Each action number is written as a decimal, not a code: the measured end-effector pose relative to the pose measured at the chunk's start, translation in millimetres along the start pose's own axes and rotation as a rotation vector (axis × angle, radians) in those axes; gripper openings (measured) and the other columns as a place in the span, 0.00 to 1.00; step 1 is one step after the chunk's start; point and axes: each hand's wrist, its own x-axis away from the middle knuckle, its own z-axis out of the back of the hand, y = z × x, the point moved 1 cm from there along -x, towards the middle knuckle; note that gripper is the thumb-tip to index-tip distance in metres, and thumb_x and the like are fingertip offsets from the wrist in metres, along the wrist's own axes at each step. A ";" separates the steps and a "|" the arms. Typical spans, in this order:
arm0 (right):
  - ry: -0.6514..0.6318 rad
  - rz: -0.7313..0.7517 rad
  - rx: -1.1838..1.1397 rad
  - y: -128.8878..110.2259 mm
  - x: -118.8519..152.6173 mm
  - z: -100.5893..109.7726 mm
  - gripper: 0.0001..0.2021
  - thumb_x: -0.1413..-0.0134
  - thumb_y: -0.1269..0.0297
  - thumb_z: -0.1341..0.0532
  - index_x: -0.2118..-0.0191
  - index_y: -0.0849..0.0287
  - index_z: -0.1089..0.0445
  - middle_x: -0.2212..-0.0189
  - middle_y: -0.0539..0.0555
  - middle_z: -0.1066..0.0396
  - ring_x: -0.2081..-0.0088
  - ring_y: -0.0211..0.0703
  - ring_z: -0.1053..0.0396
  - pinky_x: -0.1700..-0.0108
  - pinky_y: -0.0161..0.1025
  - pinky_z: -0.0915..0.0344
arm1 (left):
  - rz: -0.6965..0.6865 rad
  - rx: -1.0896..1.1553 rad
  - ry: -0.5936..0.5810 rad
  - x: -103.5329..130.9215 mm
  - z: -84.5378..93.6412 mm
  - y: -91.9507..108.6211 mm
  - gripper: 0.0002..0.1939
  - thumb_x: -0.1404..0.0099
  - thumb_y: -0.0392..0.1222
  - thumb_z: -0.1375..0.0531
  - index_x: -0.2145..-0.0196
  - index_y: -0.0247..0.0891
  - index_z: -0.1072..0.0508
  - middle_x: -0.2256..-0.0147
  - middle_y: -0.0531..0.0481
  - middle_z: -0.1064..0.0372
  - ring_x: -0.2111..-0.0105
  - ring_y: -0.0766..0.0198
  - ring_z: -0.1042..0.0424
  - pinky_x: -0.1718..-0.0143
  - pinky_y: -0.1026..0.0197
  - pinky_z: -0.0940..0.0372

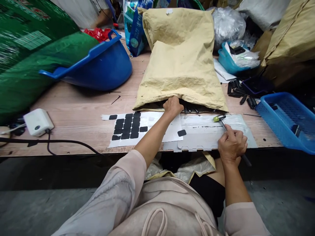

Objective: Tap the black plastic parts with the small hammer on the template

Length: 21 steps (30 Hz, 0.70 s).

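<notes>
My left hand (173, 106) is at the open mouth of a tan woven sack (183, 68), its fingers curled. Whatever it may hold is hidden. Dark slim pieces (190, 108) show inside the opening, just right of that hand. My right hand (232, 143) is wrapped round the handle of a small hammer (220, 118) with a metal head and a yellow-green end. The hammer head is over a clear-covered pale board (201, 131) at the table's front edge. Left of the board, under my left forearm, lies a white sheet (150, 121) with rows of black rounded-square stickers (127, 125).
A blue basin (105, 65) and a green wrapped bundle (36, 65) stand at left, behind a white box (38, 122) with cables. At right are a blue basket (287, 114), loose black pieces (236, 90) and a turquoise basin (228, 60). Another person's arm (101, 18) shows behind.
</notes>
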 end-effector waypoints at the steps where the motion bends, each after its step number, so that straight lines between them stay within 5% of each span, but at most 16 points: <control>1: -0.003 0.001 -0.002 0.1 -0.3 -0.3 0.20 0.37 0.68 0.43 0.47 0.48 0.19 0.60 0.58 0.31 0.60 0.48 0.42 0.59 0.45 0.49 | -0.022 -0.010 -0.010 5.5 0.6 -4.4 0.09 0.39 0.38 0.34 0.59 0.38 0.21 0.52 0.39 0.21 0.49 0.46 0.22 0.54 0.56 0.30; 7: -0.020 -0.003 -0.029 -2.8 -3.2 -0.5 0.19 0.37 0.68 0.43 0.47 0.49 0.19 0.60 0.58 0.32 0.60 0.48 0.42 0.59 0.45 0.48 | -0.235 -0.010 0.013 64.5 -8.4 -50.3 0.09 0.31 0.39 0.40 0.55 0.40 0.22 0.52 0.42 0.23 0.51 0.49 0.25 0.57 0.54 0.31; 11: -0.075 -0.017 -0.084 -1.4 -8.9 2.2 0.19 0.36 0.67 0.43 0.47 0.49 0.19 0.60 0.58 0.31 0.59 0.48 0.41 0.58 0.45 0.46 | -0.449 0.052 -0.060 97.1 -35.3 -54.7 0.09 0.29 0.42 0.38 0.52 0.40 0.23 0.53 0.44 0.24 0.49 0.50 0.27 0.53 0.53 0.31; 15: -0.132 -0.028 -0.203 5.8 -9.1 14.7 0.20 0.38 0.68 0.42 0.45 0.51 0.19 0.60 0.58 0.29 0.58 0.49 0.37 0.55 0.45 0.41 | -0.679 0.198 -0.011 105.3 -65.9 -46.3 0.10 0.30 0.41 0.36 0.52 0.41 0.22 0.55 0.45 0.26 0.51 0.52 0.29 0.48 0.52 0.32; 21: -0.201 0.116 -0.517 -4.0 21.0 53.5 0.20 0.32 0.61 0.44 0.40 0.53 0.23 0.55 0.57 0.23 0.54 0.47 0.27 0.49 0.43 0.31 | -0.703 0.383 0.026 96.2 -81.7 -56.3 0.11 0.37 0.37 0.30 0.57 0.38 0.21 0.59 0.46 0.27 0.54 0.54 0.29 0.48 0.52 0.33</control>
